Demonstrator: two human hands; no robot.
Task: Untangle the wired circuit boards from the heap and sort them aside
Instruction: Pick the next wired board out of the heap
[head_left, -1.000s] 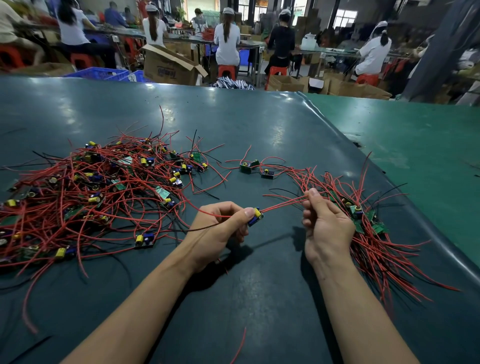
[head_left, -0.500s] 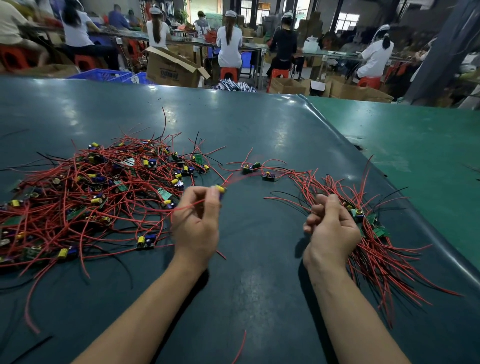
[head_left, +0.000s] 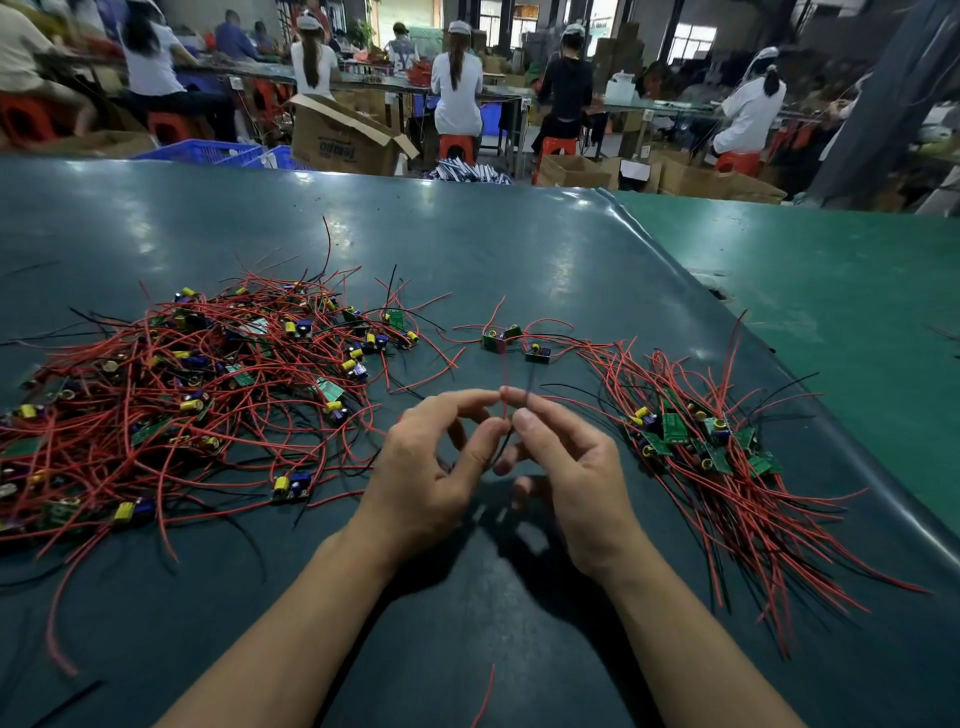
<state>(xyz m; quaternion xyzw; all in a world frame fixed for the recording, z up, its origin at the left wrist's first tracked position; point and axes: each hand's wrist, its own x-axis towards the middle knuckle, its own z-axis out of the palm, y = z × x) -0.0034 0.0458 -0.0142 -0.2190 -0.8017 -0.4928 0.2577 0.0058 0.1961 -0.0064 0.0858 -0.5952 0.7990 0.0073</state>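
A tangled heap of small green circuit boards with red and black wires (head_left: 197, 395) covers the left of the dark table. A sorted bundle of wired boards (head_left: 711, 457) lies on the right, wires fanned toward me. Between them, my left hand (head_left: 431, 467) and my right hand (head_left: 566, 462) meet at the fingertips above the table, both pinching thin red and black wires (head_left: 505, 410) that stand upright and look motion-blurred. The board on those wires is hidden or too blurred to tell. A pair of loose wired boards (head_left: 511, 343) lies just beyond my hands.
The dark table mat (head_left: 519, 249) borders a green table surface (head_left: 831, 291) on the right. A stray red wire (head_left: 483, 696) lies near the front edge. Behind the table stand cardboard boxes (head_left: 343, 140), blue crates and seated workers.
My left hand swung right from the heap's edge and my right hand left the sorted bundle; the two now meet in the middle, both pinching the wires.
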